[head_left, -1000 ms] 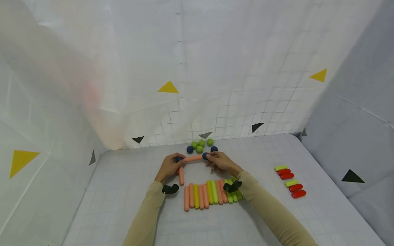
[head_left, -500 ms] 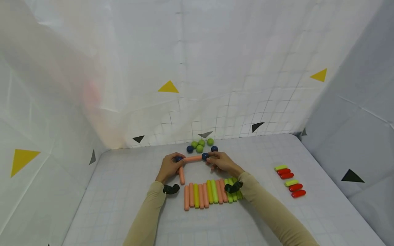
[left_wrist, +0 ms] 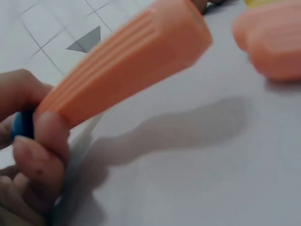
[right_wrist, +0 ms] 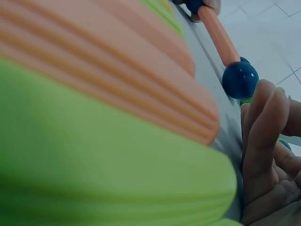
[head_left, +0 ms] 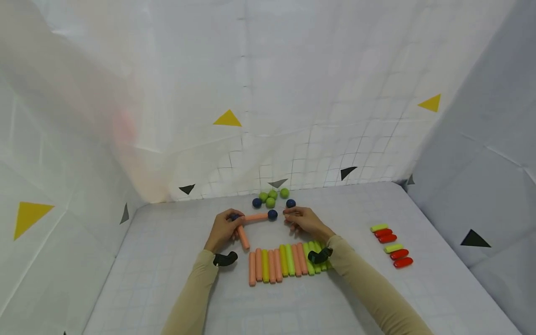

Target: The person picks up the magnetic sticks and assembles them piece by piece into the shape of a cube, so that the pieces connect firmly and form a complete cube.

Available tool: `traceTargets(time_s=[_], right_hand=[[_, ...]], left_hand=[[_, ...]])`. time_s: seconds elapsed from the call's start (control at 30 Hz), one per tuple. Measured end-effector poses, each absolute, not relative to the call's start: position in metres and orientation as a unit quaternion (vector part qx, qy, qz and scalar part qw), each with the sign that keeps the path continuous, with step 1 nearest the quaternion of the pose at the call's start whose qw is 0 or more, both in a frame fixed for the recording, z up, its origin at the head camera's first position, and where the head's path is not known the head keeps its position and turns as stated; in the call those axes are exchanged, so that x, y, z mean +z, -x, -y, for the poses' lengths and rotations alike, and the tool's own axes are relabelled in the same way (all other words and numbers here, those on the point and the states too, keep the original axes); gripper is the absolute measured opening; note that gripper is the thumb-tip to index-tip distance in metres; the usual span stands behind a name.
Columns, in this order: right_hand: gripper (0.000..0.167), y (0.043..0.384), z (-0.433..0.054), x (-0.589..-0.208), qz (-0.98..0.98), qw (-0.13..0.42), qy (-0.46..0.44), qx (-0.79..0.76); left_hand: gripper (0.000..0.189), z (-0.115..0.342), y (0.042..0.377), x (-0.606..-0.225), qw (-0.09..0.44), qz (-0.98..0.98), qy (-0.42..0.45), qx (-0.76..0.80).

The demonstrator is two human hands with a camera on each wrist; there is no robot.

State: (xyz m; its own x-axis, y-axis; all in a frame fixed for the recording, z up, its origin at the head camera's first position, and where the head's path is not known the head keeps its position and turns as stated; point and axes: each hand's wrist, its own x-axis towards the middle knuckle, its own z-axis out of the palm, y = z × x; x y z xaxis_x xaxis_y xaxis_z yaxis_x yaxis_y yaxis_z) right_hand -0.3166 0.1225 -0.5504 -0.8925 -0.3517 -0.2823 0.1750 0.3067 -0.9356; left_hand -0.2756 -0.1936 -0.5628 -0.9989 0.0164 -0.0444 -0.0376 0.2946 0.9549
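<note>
My left hand grips a joined piece at its corner, a dark blue ball partly hidden by the fingers. From that corner one orange stick runs right to a second blue ball. Another orange stick points toward the near side; in the left wrist view its ridged length hangs over the table with a shadow below. To the right of the end ball, my right hand holds nothing, its fingers relaxed and apart from the ball.
A row of orange, yellow and green sticks lies nearer the body, partly under the right wrist. Behind the hands sit several green balls and loose blue balls. Short red and yellow-green pieces lie at the right. White walls enclose the table.
The right hand has let go of the end ball and moved slightly right. My left hand has shifted left with the joined sticks, and the near stick now slants more.
</note>
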Motion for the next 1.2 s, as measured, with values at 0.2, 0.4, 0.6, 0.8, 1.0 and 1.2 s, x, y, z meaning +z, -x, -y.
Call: traceTargets(time_s=[0.2,0.4,0.6,0.8,1.0,1.2], right_hand=[[0.037,0.32,-0.126,-0.557,-0.775,0.214,0.055,-0.592],[0.035,0.318,-0.123,-0.557,-0.773,0.218,0.056,-0.592],[0.034,0.318,-0.119,-0.557,-0.773,0.218,0.059,-0.593],[0.035,0.319,-0.118,-0.559,-0.769,0.222,0.062,-0.596],[0.035,0.323,-0.121,-0.56,-0.772,0.223,0.069,-0.591],[0.031,0.317,-0.118,-0.556,-0.792,0.214,0.083,-0.566]], left_hand=[[0.023,0.19,0.277,-0.559,0.023,-0.837,0.001,0.547],[0.026,0.186,0.284,-0.55,0.028,-0.911,-0.028,0.412],[0.026,0.19,0.284,-0.543,0.065,-0.91,-0.015,0.408],[0.026,0.207,0.273,-0.545,0.063,-0.879,0.021,0.473],[0.028,0.223,0.256,-0.541,0.038,-0.85,0.078,0.519],[0.029,0.219,0.241,-0.544,-0.033,-0.871,0.126,0.473]])
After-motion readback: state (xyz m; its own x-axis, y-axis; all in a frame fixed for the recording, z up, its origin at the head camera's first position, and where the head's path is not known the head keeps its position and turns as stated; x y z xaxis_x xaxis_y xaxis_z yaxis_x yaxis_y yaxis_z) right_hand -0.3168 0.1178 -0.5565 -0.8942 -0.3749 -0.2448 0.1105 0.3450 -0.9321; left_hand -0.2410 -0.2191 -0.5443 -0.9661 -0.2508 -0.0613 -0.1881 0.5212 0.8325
